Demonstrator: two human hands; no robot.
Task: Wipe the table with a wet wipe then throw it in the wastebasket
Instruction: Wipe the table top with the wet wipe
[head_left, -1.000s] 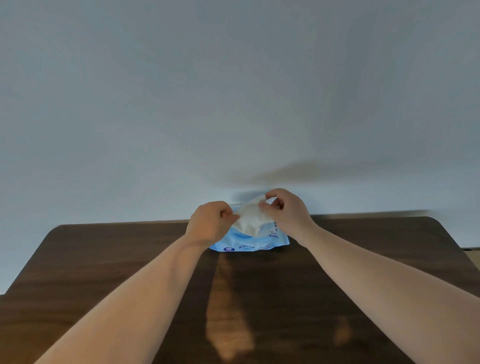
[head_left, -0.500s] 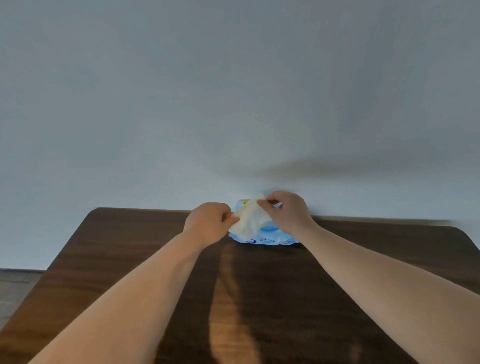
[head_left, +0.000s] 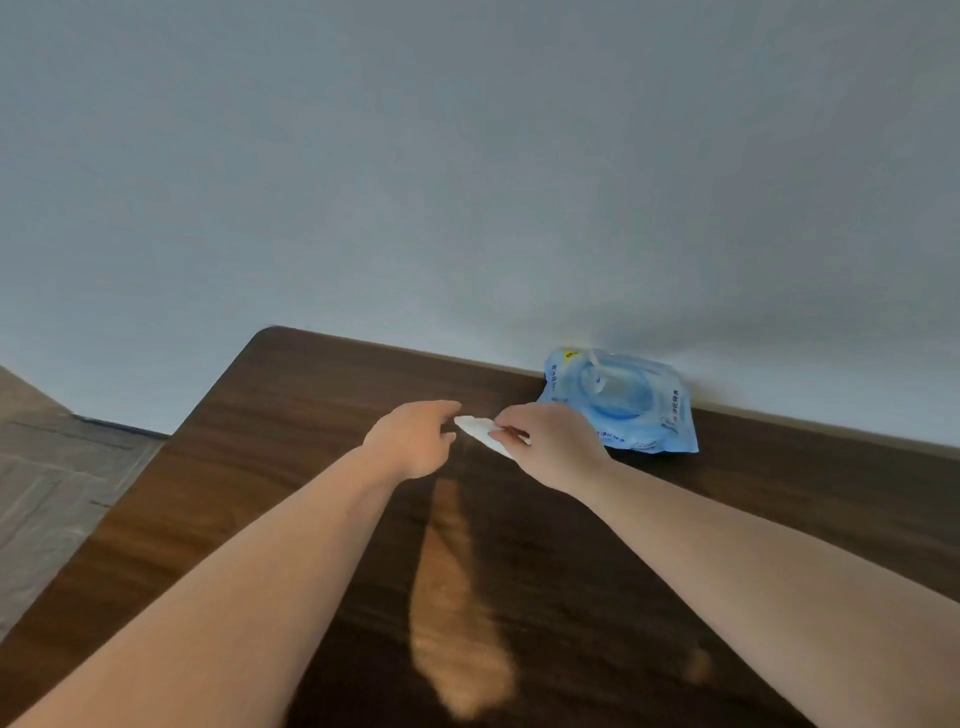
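A white wet wipe (head_left: 480, 432) hangs just above the dark wooden table (head_left: 291, 415), folded into a narrow strip. My right hand (head_left: 550, 447) pinches its right end. My left hand (head_left: 413, 439) is at the wipe's left tip, fingers loosely curled; whether it grips the wipe is unclear. The blue wet-wipe pack (head_left: 623, 400) lies at the table's far edge against the wall, right of both hands, its lid flap raised. No wastebasket is in view.
A plain grey wall (head_left: 467, 182) rises directly behind the table. Wood-look floor (head_left: 57, 493) shows past the table's left edge and rounded far-left corner. A bright patch of light (head_left: 457, 623) lies on the tabletop between my forearms.
Both hands have carried the wipe left and toward me, away from the pack. The view has swung left, so the pack now sits to the right and the floor appears.
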